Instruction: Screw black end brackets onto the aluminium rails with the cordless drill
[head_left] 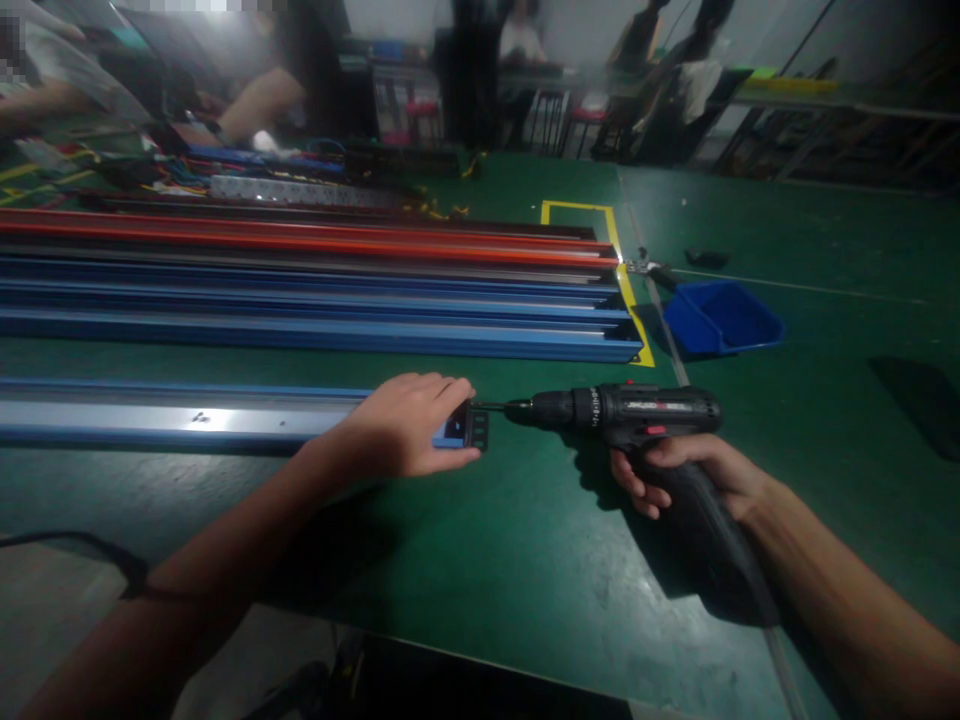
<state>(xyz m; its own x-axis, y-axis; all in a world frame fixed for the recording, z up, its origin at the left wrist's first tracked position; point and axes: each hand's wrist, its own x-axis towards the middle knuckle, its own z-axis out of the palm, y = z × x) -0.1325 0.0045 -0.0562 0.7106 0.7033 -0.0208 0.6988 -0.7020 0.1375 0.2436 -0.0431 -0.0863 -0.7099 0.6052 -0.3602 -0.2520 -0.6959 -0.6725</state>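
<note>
My left hand (pixel 409 422) is wrapped over the right end of a long blue metal rail (pixel 172 412) that lies across the green table (pixel 525 560). A small black end bracket (pixel 477 427) sits at that end, just past my fingertips. My right hand (pixel 686 470) grips the handle of a black cordless drill (pixel 622 412). The drill lies level and points left, with its bit tip at the bracket.
A stack of long blue and red rails (pixel 315 290) lies behind the one I hold. A blue plastic bin (pixel 720 318) stands at the right by yellow floor tape (pixel 622 270). Other people sit at tables in the background. The table's near edge runs along the bottom.
</note>
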